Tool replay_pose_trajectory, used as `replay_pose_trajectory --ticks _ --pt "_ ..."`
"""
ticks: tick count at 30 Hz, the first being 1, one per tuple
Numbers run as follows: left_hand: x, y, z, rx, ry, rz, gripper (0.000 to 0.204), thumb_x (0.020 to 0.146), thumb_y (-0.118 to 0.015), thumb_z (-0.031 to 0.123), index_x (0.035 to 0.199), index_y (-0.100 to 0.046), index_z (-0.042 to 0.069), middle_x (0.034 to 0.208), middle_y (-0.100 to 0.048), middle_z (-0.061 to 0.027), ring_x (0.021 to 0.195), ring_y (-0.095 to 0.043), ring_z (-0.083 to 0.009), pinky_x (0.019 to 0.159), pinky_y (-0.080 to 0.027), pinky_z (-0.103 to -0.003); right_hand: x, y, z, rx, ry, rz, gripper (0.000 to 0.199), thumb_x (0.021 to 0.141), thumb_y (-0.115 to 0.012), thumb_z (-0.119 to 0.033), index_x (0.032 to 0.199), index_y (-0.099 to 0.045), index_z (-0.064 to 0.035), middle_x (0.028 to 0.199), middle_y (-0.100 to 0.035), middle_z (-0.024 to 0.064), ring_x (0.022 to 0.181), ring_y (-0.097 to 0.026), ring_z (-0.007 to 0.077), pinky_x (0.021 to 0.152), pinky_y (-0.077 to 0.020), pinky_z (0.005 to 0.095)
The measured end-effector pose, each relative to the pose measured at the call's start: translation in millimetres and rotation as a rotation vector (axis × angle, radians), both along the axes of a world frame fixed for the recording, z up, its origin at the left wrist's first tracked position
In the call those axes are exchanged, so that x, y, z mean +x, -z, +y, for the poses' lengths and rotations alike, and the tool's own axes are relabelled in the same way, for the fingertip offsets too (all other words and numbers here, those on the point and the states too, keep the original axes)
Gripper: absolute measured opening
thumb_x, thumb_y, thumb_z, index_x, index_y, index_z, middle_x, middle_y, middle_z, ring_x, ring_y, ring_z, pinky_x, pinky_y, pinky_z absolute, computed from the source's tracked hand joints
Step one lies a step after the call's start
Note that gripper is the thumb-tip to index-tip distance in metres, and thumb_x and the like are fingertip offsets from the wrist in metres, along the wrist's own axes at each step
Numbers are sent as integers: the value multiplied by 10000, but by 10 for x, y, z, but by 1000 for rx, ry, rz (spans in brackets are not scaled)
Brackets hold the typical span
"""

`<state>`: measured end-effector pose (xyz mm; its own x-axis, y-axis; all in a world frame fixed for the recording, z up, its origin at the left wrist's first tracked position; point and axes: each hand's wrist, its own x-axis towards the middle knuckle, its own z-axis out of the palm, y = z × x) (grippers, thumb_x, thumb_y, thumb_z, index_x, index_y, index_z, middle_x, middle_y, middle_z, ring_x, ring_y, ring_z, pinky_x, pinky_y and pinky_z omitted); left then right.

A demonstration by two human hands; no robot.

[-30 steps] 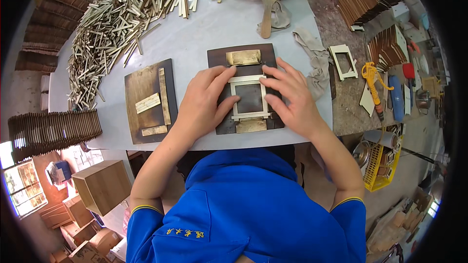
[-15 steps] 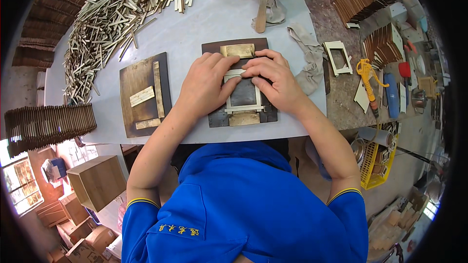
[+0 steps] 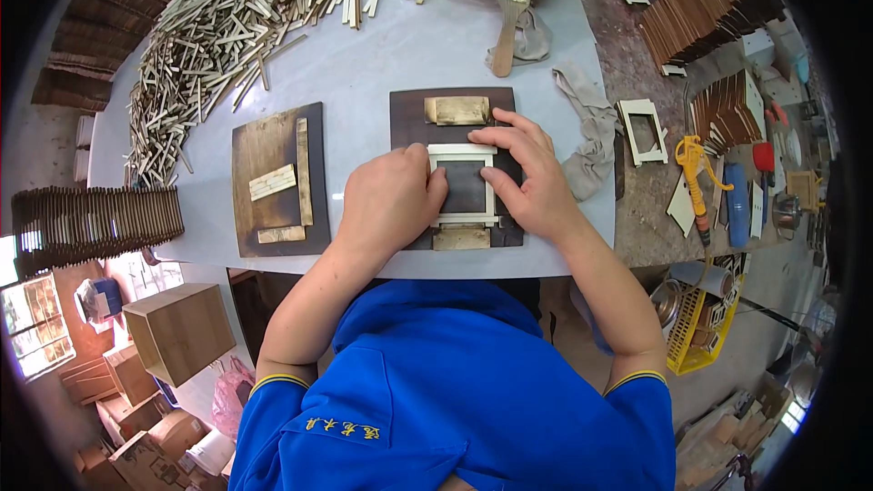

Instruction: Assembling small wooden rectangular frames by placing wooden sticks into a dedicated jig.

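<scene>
A small pale wooden frame [image 3: 462, 151] lies on a dark brown board [image 3: 409, 118] near the table's front edge. My left hand [image 3: 389, 203] presses on the frame's left side. My right hand [image 3: 527, 173] presses on its right side and top edge, fingers spread over the corner. A tan wooden block [image 3: 456, 110] sits at the board's far end and another block [image 3: 461, 238] at its near end. The frame's middle shows the dark board through it.
A second dark board [image 3: 264, 141] with light strips lies to the left. A heap of wooden sticks [image 3: 218, 27] covers the far left. A glue brush [image 3: 509, 9], a grey rag [image 3: 587, 123], a spare frame [image 3: 641, 127] and a yellow tool [image 3: 696, 168] lie to the right.
Both hands have shifted on the frame: my right hand's fingers moved up to its top edge, and my left hand slid to its left side. The frame stays on the board.
</scene>
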<state>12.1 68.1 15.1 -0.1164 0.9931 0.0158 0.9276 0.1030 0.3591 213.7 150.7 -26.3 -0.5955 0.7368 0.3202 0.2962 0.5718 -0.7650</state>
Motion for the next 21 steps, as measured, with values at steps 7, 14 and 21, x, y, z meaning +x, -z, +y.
replay_pose_trajectory --ticks 7,14,21 --pt "-15 81 -60 440 23 -120 164 855 -756 59 780 -611 81 648 -542 -11 540 -506 -188 518 -413 -322 66 68 -9 -236 30 348 453 1004 -672 -270 1385 -587 -40 1342 -651 113 1283 -556 275 1121 -408 390" --pt "-98 82 -42 619 77 -115 207 805 -780 29 770 -590 101 657 -523 -5 530 -463 -171 507 -381 -304 78 93 11 -366 73 350 510 1088 -559 -375 1434 -531 -2 1342 -644 146 1247 -581 247 1111 -416 361" --pt "-198 34 -88 647 65 -91 210 802 -781 54 768 -582 116 659 -518 -5 525 -467 -189 506 -382 -322 85 61 24 -367 144 270 491 1080 -578 -384 1412 -564 -23 1300 -657 130 1172 -616 252 1074 -443 348"
